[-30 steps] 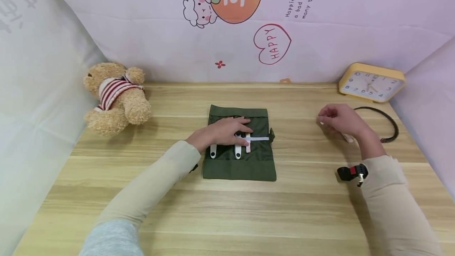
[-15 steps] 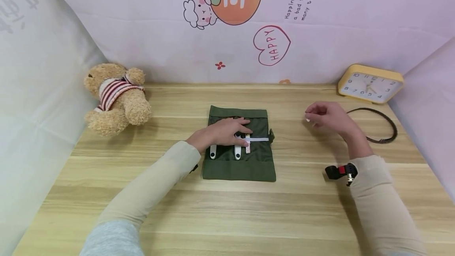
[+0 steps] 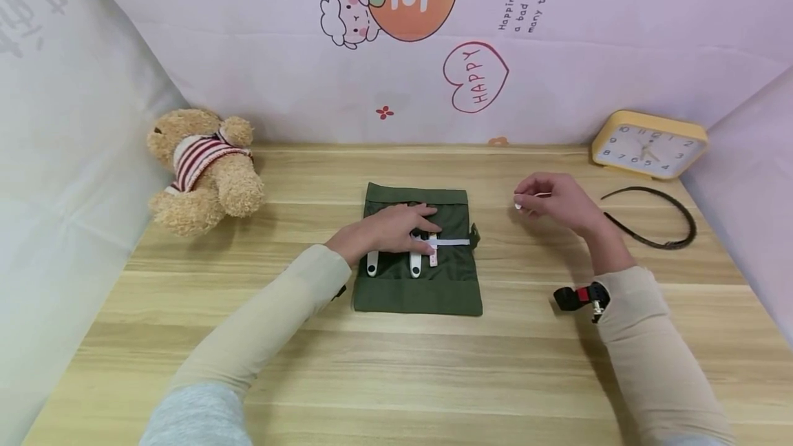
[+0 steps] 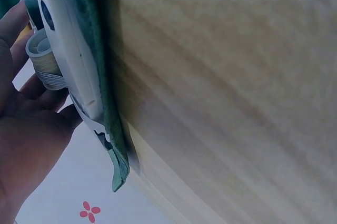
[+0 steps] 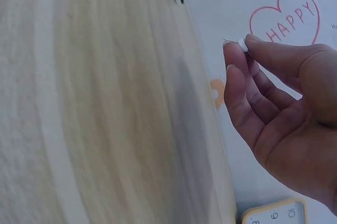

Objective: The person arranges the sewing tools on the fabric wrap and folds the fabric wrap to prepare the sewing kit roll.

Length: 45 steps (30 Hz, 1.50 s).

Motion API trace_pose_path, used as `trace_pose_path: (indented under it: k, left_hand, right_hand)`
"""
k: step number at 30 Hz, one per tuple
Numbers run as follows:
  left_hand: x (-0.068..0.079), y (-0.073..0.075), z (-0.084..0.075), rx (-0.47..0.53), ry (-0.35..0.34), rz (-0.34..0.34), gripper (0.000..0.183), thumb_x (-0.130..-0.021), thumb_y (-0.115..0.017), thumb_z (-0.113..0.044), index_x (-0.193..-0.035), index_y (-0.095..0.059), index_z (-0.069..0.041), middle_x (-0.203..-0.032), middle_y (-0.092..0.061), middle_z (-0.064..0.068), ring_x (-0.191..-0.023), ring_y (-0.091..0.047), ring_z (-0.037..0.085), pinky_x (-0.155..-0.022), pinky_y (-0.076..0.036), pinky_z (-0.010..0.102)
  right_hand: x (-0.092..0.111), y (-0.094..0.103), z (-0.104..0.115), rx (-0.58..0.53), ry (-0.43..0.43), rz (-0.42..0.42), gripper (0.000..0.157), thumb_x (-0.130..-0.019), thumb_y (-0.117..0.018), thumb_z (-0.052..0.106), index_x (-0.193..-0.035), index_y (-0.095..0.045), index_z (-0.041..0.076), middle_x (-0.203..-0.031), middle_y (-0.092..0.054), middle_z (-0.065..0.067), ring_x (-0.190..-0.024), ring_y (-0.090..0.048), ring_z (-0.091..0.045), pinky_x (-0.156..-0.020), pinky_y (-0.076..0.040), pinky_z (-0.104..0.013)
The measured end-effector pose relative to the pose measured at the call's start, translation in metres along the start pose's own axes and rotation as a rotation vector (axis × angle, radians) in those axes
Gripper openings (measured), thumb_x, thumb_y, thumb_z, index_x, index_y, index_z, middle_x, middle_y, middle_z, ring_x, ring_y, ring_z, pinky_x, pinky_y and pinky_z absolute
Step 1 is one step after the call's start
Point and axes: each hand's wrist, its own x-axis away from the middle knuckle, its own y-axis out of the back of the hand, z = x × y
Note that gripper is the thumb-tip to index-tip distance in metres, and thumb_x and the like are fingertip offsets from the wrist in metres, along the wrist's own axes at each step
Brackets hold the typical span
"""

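Note:
My left hand (image 3: 393,227) lies with spread fingers over the dark green fabric pouch (image 3: 415,298), unfolded flat on the table. White handle-like pieces (image 3: 416,266) and a small pinkish-white strip (image 3: 433,253) sit in the pouch, beside a white elastic band (image 3: 455,242). In the left wrist view, a thread spool (image 4: 45,58) and a white piece (image 4: 73,50) are close to my fingers. To the right of the pouch, my right hand (image 3: 551,202) is raised above the table. Between thumb and index finger it pinches a tiny white thing (image 5: 242,44) with a thin line sticking out, like a pin.
A teddy bear (image 3: 207,171) in a striped shirt lies at the back left. At the back right stands a yellow clock (image 3: 649,144), with a black hairband (image 3: 684,215) in front of it. White printed cloth (image 3: 279,88) walls in the wooden table (image 3: 396,377).
My right hand has moved left, away from the hairband and towards the pouch, still pinching the tiny white thing. My left hand has stayed on the pouch.

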Motion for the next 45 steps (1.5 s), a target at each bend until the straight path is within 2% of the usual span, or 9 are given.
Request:
trace_pose_path:
  k: [7, 28, 45]
  left_hand:
    - [0.0, 0.002, -0.001, -0.004, 0.002, 0.008, 0.054, -0.099, -0.064, -0.043, -0.148, -0.055, -0.022, -0.166, -0.025, 0.002, -0.155, -0.013, 0.025, -0.123, -0.016, 0.047]
    - [0.001, 0.002, -0.002, 0.0, 0.01, 0.019, 0.054, -0.1, -0.064, -0.042, -0.148, -0.055, -0.021, -0.166, -0.025, 0.002, -0.155, -0.013, 0.024, -0.123, -0.016, 0.047]
    - [-0.003, 0.002, 0.0, -0.017, 0.017, 0.025, 0.054, -0.099, -0.063, -0.045, -0.148, -0.055, -0.022, -0.166, -0.026, 0.003, -0.154, -0.014, 0.026, -0.122, -0.018, 0.047]
  right_hand:
    - [-0.004, -0.009, 0.005, 0.001, 0.041, 0.071, 0.021, -0.1, -0.064, 0.006, -0.115, -0.064, -0.008, -0.103, -0.065, -0.021, -0.084, -0.068, -0.02, -0.073, -0.06, -0.034]
    - [-0.015, -0.039, 0.021, -0.113, 0.08, 0.128, 0.017, -0.097, -0.067, 0.003, -0.108, -0.065, -0.01, -0.099, -0.064, -0.023, -0.082, -0.07, -0.025, -0.073, -0.061, -0.037]
    - [-0.035, -0.065, 0.03, -0.193, 0.08, 0.244, 0.016, -0.098, -0.066, 0.001, -0.11, -0.065, -0.009, -0.099, -0.066, -0.024, -0.087, -0.073, -0.024, -0.077, -0.061, -0.036]
